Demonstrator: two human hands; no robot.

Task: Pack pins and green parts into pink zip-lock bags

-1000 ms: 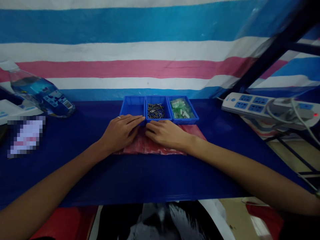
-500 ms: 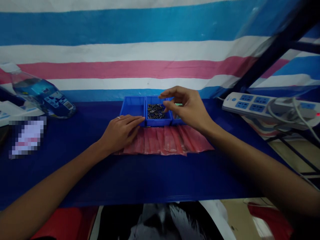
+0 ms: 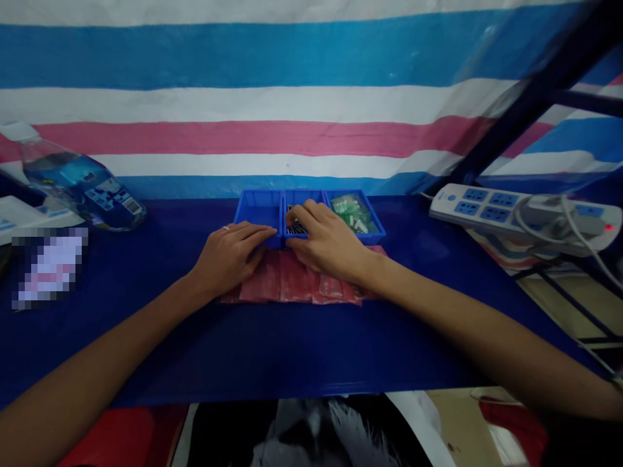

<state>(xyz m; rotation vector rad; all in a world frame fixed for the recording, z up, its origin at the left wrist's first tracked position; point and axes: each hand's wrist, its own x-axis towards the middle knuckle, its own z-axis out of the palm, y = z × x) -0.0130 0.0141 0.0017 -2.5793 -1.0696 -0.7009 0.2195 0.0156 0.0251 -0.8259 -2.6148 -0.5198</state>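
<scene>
My left hand [image 3: 234, 254], a ring on one finger, lies with stretched fingers at the front edge of the left blue bin [image 3: 259, 202], which looks bare inside. Over the middle blue bin [image 3: 305, 194] is my right hand [image 3: 327, 241], its fingers bent and the thumb apart from them. Small dark metal pieces like screws [image 3: 296, 227] show in that bin beside the fingers; the fingertips are partly hidden. The right-hand bin [image 3: 374, 224] holds green-and-white small packets [image 3: 351, 211]. Below both hands a row of red plastic bags [image 3: 296, 282] lies on the blue table, partly covered by my right hand.
A bottle of blue liquid [image 3: 100, 188] leans at the left, near a blurred-out patch [image 3: 48, 269]. To the right is a white power strip [image 3: 516, 211] with plugs and cables. A striped sheet [image 3: 292, 104] hangs behind the blue table [image 3: 292, 350].
My right hand has moved left and down, from above the middle and right bins to the middle bin's screw-like pieces. The right bin's packets now show. My left hand has barely moved.
</scene>
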